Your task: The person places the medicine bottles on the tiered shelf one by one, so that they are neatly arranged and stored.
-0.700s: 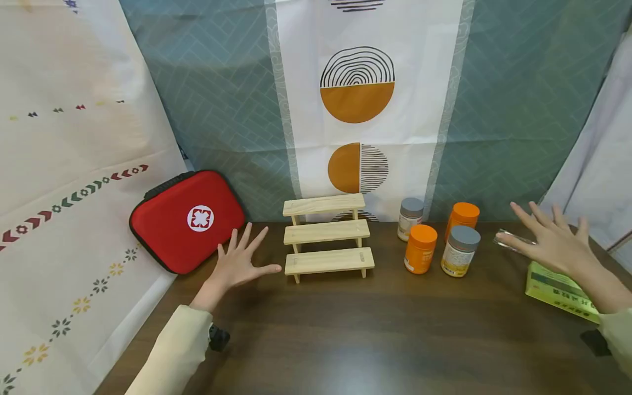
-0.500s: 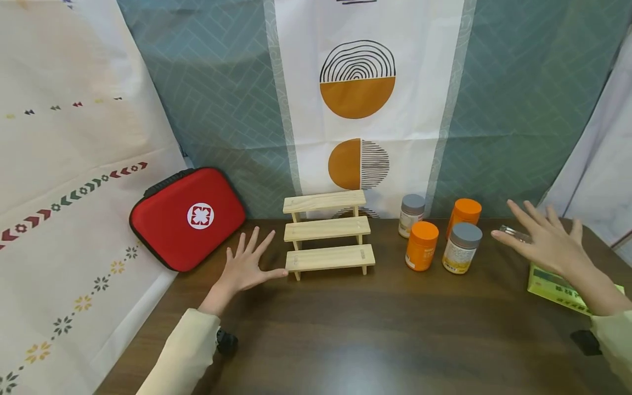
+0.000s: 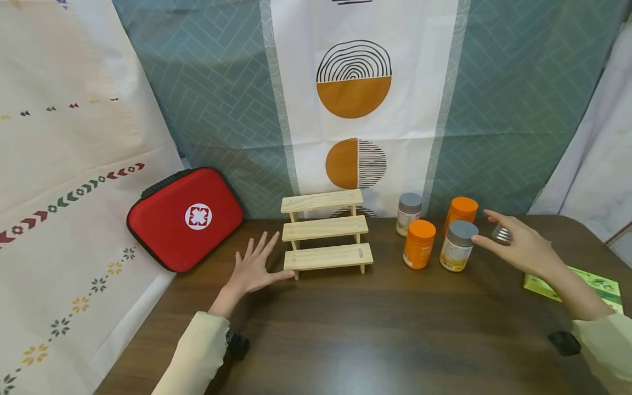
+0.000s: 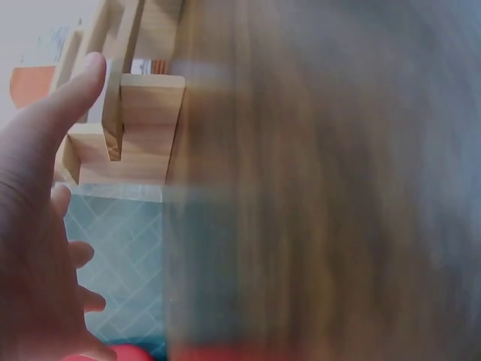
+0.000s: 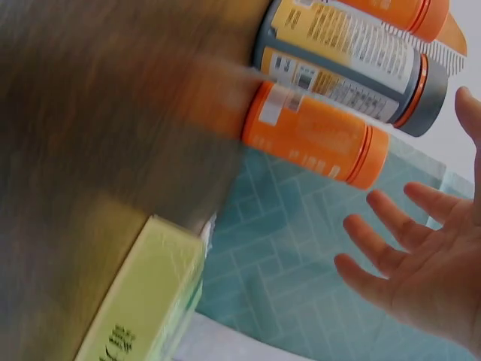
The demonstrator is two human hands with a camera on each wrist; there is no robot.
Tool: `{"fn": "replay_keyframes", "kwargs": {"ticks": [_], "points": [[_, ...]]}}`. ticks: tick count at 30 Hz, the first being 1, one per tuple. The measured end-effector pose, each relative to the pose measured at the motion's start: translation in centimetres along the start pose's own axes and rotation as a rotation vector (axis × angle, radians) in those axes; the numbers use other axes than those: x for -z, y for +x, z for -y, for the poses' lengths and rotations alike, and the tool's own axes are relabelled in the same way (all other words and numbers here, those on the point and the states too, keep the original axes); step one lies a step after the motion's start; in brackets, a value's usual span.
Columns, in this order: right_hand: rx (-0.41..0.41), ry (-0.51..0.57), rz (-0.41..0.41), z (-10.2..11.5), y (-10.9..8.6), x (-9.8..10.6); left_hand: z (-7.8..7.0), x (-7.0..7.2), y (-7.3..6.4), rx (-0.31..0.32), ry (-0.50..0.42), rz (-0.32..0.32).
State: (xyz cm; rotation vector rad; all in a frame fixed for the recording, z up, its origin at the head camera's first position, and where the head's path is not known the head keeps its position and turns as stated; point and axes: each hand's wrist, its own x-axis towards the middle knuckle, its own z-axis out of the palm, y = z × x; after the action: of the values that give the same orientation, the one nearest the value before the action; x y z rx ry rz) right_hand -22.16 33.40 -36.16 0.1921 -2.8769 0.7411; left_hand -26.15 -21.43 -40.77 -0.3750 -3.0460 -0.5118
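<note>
My left hand (image 3: 253,271) is spread beside a three-step wooden display stand (image 3: 328,258). In the head view its thumb tip overlaps the left end of the lowest step; contact cannot be told. My right hand (image 3: 528,249) hovers right of a grey-lidded jar (image 3: 455,253), thumb and fingers apart, the thumb tip close to the lid. In the right wrist view the palm (image 5: 443,278) holds nothing. Around that jar stand an orange jar (image 3: 419,245), another orange jar (image 3: 462,209) behind and a second grey-lidded jar (image 3: 409,214).
At the left back a red zip case (image 3: 182,225) with a white emblem leans against the cloth. Under the right forearm lies a yellow-green box (image 3: 604,285). A shiny silvery item (image 3: 501,235) is partly hidden by the right hand. Patterned cloth (image 3: 217,109) hangs behind the dark table (image 3: 345,334).
My right hand has moved left, away from above the green box toward the front grey-lidded jar. My left hand has shifted slightly right, toward the wooden stand.
</note>
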Motion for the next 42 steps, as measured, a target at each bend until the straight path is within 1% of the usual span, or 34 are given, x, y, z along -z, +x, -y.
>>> {"fn": "replay_keyframes", "kwargs": {"ticks": [2, 4, 7, 9, 12, 14, 17, 22, 24, 28, 35, 39, 42], "points": [[0.013, 0.03, -0.018, 0.2, 0.0, -0.3, 0.0, 0.0, 0.2, -0.004, -0.036, 0.01], [0.027, 0.06, -0.034, 0.5, 0.0, -0.6, 0.0, -0.1, 0.5, -0.015, -0.093, 0.023], [0.028, 0.095, -0.046, 0.8, -0.1, -1.0, 0.1, -0.3, 0.9, -0.045, -0.222, 0.044], [0.02, 0.105, -0.035, 0.9, -0.1, -1.1, 0.2, -0.5, 1.0, -0.057, -0.317, 0.058], [-0.002, 0.118, 0.009, 1.0, 0.1, -1.4, 0.2, -0.8, 1.1, -0.068, -0.446, 0.075], [-0.015, 0.13, 0.043, 1.1, 0.3, -1.6, 0.2, -1.2, 1.1, -0.072, -0.509, 0.077], [-0.023, 0.162, 0.074, 1.2, 0.4, -1.7, 0.0, -1.9, 1.4, -0.093, -0.604, 0.063], [-0.009, 0.218, 0.07, 1.4, 0.6, -1.8, -0.3, -2.7, 2.0, -0.157, -0.748, 0.001], [-0.003, 0.23, 0.063, 1.5, 0.6, -1.8, -0.4, -3.0, 2.1, -0.165, -0.779, -0.022], [-0.007, 0.251, 0.054, 1.5, 0.6, -2.1, -0.4, -3.4, 2.2, -0.146, -0.798, -0.044], [-0.046, 0.275, 0.065, 1.6, 0.7, -2.3, -0.3, -3.5, 2.2, -0.122, -0.809, -0.052], [-0.069, 0.292, 0.06, 1.7, 0.9, -2.3, -0.2, -3.6, 2.0, -0.129, -0.826, -0.069], [-0.096, 0.3, 0.043, 1.7, 0.7, -2.2, -0.1, -3.9, 2.0, -0.134, -0.861, -0.083]]}}
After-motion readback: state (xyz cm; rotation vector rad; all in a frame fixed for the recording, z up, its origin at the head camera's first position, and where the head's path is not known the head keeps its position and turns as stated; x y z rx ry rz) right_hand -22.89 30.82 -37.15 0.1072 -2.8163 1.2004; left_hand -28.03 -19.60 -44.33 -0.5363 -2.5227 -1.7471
